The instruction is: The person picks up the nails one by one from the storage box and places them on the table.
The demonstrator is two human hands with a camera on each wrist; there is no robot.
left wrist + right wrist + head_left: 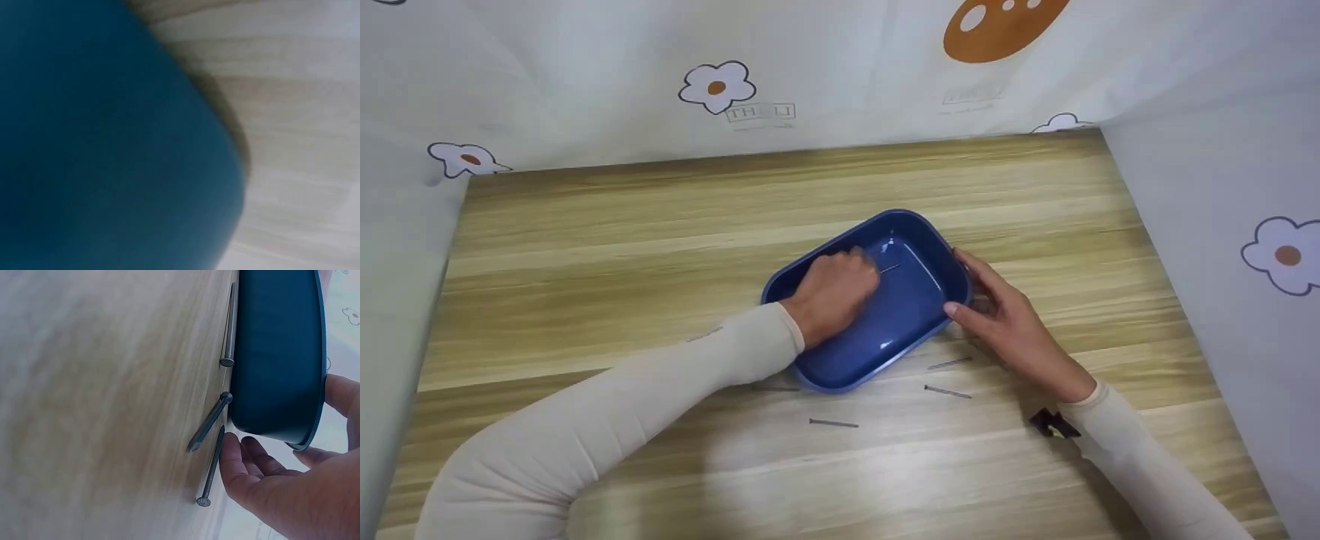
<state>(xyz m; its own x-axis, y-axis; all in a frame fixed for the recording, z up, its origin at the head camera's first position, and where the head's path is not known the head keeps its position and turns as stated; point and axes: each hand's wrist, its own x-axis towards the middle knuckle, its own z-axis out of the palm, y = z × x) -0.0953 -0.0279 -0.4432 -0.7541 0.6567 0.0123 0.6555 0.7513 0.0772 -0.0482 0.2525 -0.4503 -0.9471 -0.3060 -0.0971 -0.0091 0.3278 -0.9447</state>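
Note:
My left hand (836, 289) reaches down into a blue plastic tray (840, 386) with its fingers curled. A thin nail (889, 268) sticks out to the right from beside those fingers, whose tips are hidden under the hand. At the tray's right end my right hand (1020, 334) holds the corner, thumb at the rim and fingers round the outside. In the right wrist view that hand (292, 489) has its lower fingertips close to a loose nail (212, 467). Only the blurred tray wall (140, 146) fills the left wrist view, without the hand.
Several grey nails lie on the wood-grain table (585, 247) in front of the tray, among them one nail (833, 423) nearest me and another nail (948, 391) near my right hand. A pale flower-printed sheet (607, 82) hangs round the back and sides.

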